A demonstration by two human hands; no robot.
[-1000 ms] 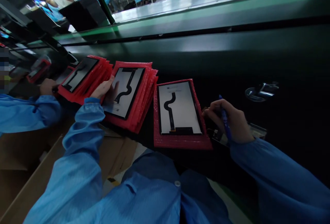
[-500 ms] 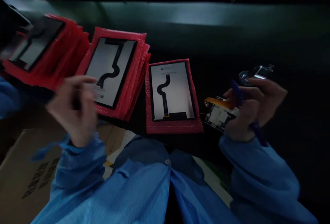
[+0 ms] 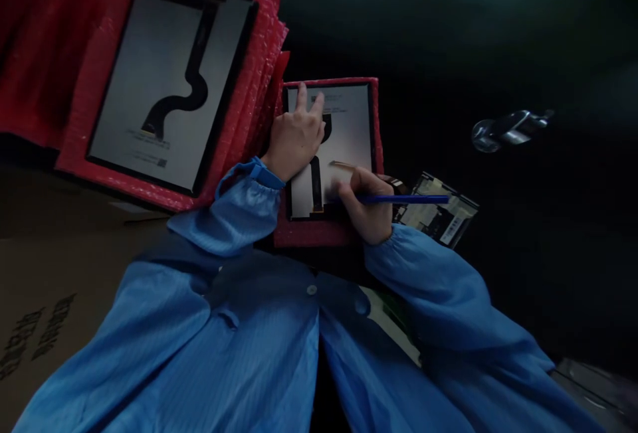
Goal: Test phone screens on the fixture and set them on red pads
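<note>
An LCD panel, face down with its pale back up and a black S-shaped flex cable, lies on a red bubble-wrap bag. My left hand rests on the panel's upper left, two fingers stretched towards its top edge and partly covering the cable. My right hand is closed around a blue pen-like stick at the panel's lower right. A thin brownish strip shows by its fingertips; what it is I cannot make out. The fingertips are blurred.
To the left, another panel lies on a stack of red bubble-wrap bags. A circuit board sits right of my right hand. Further right is a shiny metal and clear object. A cardboard box stands at lower left.
My left hand has come from over the left stack onto the middle panel. My right hand has moved left from the circuit board to that panel, still holding the blue stick. The view has shifted.
</note>
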